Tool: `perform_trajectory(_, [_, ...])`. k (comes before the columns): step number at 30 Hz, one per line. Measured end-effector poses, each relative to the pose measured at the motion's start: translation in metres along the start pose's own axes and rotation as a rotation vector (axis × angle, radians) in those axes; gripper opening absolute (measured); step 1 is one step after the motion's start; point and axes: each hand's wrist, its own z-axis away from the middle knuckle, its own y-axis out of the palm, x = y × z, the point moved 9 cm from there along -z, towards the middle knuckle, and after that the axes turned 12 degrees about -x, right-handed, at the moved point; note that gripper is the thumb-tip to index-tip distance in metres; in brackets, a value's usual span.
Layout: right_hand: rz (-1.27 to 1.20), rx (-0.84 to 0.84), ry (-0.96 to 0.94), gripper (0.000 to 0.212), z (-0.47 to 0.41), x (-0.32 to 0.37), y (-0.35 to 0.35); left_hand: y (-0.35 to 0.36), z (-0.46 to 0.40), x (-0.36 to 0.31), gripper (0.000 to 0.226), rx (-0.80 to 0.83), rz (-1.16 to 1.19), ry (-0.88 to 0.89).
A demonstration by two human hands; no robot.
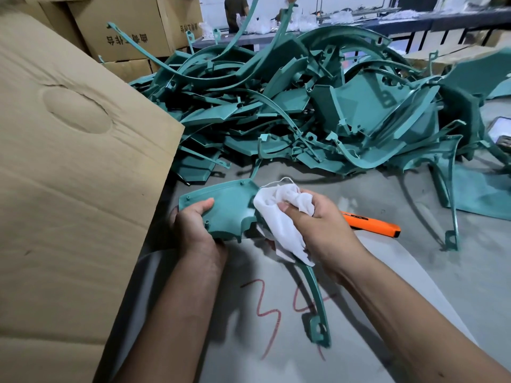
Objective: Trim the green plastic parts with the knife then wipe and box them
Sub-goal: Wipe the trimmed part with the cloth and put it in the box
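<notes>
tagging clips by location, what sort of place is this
Probably a factory finishing or packing area: a big heap of identical green plastic parts on the work table, stacked printed cardboard cartons behind, and an orange utility knife lying ready for trimming.

L hand [193, 217] gripping, R hand [318, 217] clutching, fingers curled

Left hand [193, 225] grips green part [229, 205]; right hand [318, 225] holds cloth [282, 217].

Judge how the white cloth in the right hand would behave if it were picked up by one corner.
The white cloth looks thin and floppy: it bunches in the right hand and its loose end droops below. It is probably light, since a loose grip carries it. A stray thread at its top suggests it could snag on the green part.
</notes>
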Motion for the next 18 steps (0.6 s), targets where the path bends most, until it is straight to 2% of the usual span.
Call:
perform_trajectory(3, [0.006, 0.064, 0.018, 0.023, -0.001, 0.002, -0.002, 0.0, -0.001, 0.001, 0.044, -0.006, 0.018, -0.004])
perform_trajectory(7, [0.244, 0.135, -0.18, 0.033, 0.002, 0.022, -0.009, 0.0, -0.004, 0.001, 0.05, -0.005, -0.013, 0.039])
perform_trajectory(9, [0.18, 0.022, -0.17, 0.037, -0.003, 0.023, -0.02, 0.001, -0.007, -0.002, 0.048, 0.003, -0.05, 0.054])
perform_trajectory(11, [0.016, -0.183, -0.119, 0.033, -0.009, 0.021, -0.04, 0.004, -0.011, -0.001, 0.035, 0.055, -0.1, -0.004])
perform_trajectory(14, [-0.182, -0.341, -0.065, 0.028, -0.016, 0.016, -0.061, 0.015, 0.007, 0.017, 0.025, 0.287, -0.291, -0.225])
perform_trajectory(16, [-0.136, -0.405, 0.004, 0.03, -0.022, 0.002, -0.068, 0.022, 0.025, 0.029, 0.038, 0.433, -0.399, -0.26])
perform_trajectory(18, [0.022, -0.425, 0.076, 0.035, -0.024, -0.012, -0.068, 0.029, 0.035, 0.035, 0.049, 0.522, -0.417, -0.206])
